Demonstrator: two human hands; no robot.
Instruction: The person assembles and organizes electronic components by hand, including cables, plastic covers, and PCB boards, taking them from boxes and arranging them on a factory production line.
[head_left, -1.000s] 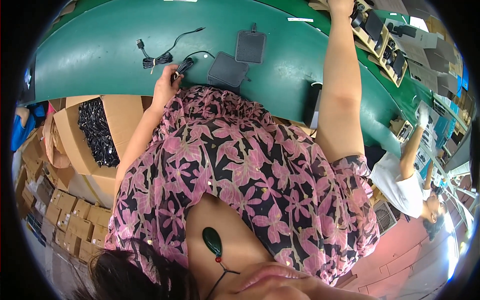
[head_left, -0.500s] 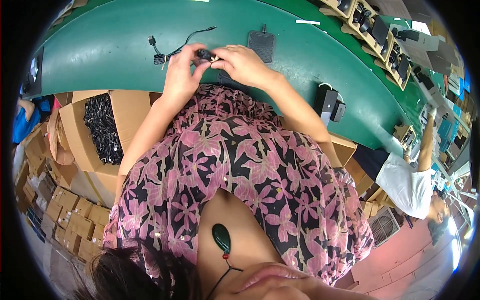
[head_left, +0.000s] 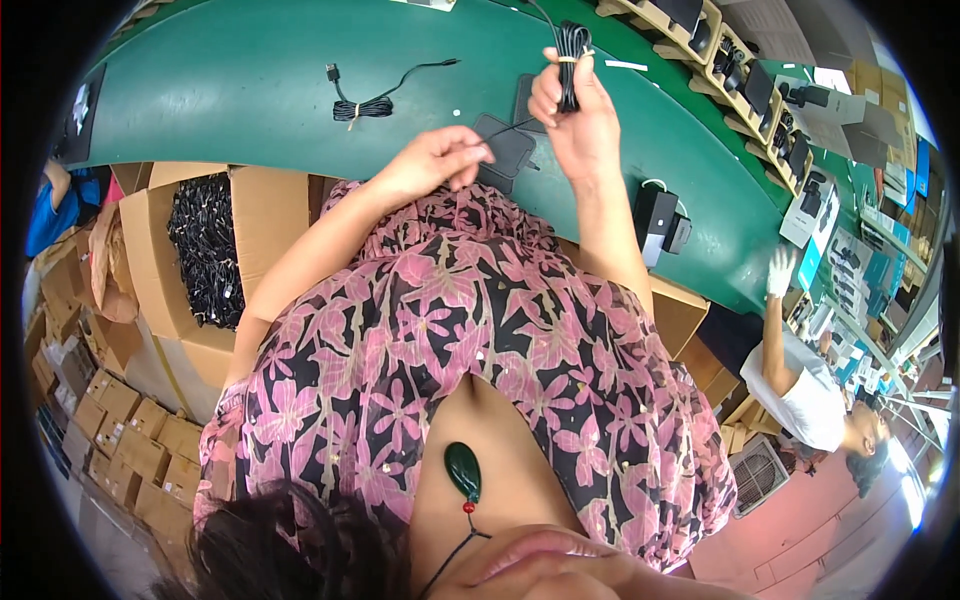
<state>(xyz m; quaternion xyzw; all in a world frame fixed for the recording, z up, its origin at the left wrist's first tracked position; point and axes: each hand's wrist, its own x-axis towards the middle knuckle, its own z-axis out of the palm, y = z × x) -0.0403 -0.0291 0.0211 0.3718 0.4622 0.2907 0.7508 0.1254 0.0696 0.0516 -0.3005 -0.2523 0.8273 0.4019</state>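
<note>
In my right hand (head_left: 580,120), raised over the green table, is a coiled black cable (head_left: 572,45) bound by a pale tie. One end of it runs up past the top edge; another strand trails toward my left hand (head_left: 440,162). That hand hovers nearer my body, fingers loosely curled and slightly apart, with nothing visible in them. Beside its fingertips lies a flat dark pad (head_left: 508,148) with a small tab. A second dark pad (head_left: 524,95) is partly hidden behind my right hand. Another tied black cable (head_left: 362,108) with a USB plug rests to the left.
An open carton (head_left: 155,255) full of black cables stands left of me, by stacked boxes (head_left: 140,440). A black boxy item (head_left: 655,210) is at the table's right side. Wooden trays (head_left: 765,100) line the far right. A co-worker in white (head_left: 800,390) reaches in there.
My hands have come apart. The right has risen away to the right with the coiled cable; the left has let go and moved nearer my body. The co-worker's arm has shifted toward the table.
</note>
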